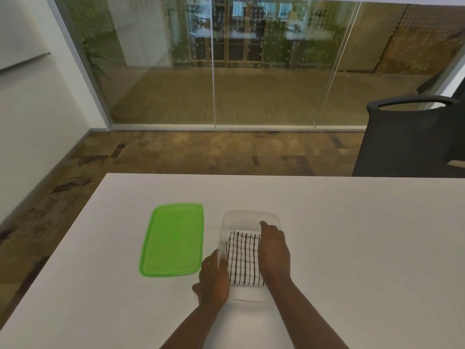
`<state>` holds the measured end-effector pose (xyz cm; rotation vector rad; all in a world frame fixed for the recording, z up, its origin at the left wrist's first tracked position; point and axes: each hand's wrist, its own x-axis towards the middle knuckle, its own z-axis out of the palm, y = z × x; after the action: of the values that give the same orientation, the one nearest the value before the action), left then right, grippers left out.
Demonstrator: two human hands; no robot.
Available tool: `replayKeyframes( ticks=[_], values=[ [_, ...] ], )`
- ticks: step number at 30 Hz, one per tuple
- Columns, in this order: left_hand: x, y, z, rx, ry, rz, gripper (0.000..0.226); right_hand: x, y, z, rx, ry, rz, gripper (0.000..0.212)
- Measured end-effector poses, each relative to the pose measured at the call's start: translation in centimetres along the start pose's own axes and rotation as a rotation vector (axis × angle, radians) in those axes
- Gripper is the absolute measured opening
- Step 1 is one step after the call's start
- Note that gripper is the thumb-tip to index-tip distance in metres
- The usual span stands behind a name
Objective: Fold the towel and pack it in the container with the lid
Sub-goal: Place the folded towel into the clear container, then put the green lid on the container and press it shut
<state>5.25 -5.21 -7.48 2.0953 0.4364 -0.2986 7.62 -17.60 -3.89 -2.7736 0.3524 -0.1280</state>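
Note:
A folded white towel with black stripes (242, 258) lies inside a clear plastic container (247, 216) on the white table (352, 248). My left hand (214, 280) is at the container's left wall, fingers over the rim and touching the towel's left edge. My right hand (273, 250) lies flat on the towel's right side, inside the container, fingers pointing away from me. The green lid (173, 239) lies flat on the table, to the left of the container and apart from it.
A dark office chair (407, 137) stands beyond the table's far right corner. A glass wall runs across the room behind the table. Patterned carpet shows to the left of the table edge.

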Motion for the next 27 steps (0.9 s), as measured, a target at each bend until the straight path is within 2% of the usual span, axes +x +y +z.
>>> replayKeyframes(
  ticks=[2,3,5,6,8,10,14,18,23,27],
  values=[
    [-0.3,-0.1,-0.6,-0.183,0.036,0.029,0.047,-0.1,0.7,-0.6,-0.062,0.16,-0.038,0.046],
    [-0.3,-0.4,-1.0,-0.202,0.111,0.064,0.044,-0.2,1.2,-0.9,-0.063,0.213,0.002,0.039],
    [0.2,-1.3,-2.2,-0.076,0.275,0.136,0.032,-0.5,2.0,-1.3,-0.06,0.111,0.156,0.036],
    [0.7,-1.9,-2.8,0.064,0.306,0.189,0.034,-0.5,2.5,-1.2,-0.04,0.031,0.228,0.036],
    [1.7,-3.1,-4.0,0.378,0.231,0.273,0.048,-0.8,3.1,-0.9,0.048,-0.019,0.3,0.032],
    [2.3,-3.8,-4.9,0.55,0.162,0.299,0.053,-1.0,3.1,-0.7,0.109,-0.04,0.325,0.029],
    [2.4,-4.6,-5.7,0.755,0.204,0.475,0.034,-0.9,3.1,-0.3,0.152,-0.046,0.34,0.03],
    [2.2,-4.3,-5.5,0.766,0.132,0.468,0.045,-1.0,3.2,0.0,0.151,-0.038,0.333,0.031],
    [2.0,-4.3,-5.4,0.9,0.221,0.58,0.041,-1.1,3.1,-0.1,0.14,-0.045,0.329,0.031],
    [2.3,-2.1,-6.3,0.81,0.307,0.638,0.029,-1.3,3.2,-0.4,0.157,-0.049,0.33,0.033]
  ],
)
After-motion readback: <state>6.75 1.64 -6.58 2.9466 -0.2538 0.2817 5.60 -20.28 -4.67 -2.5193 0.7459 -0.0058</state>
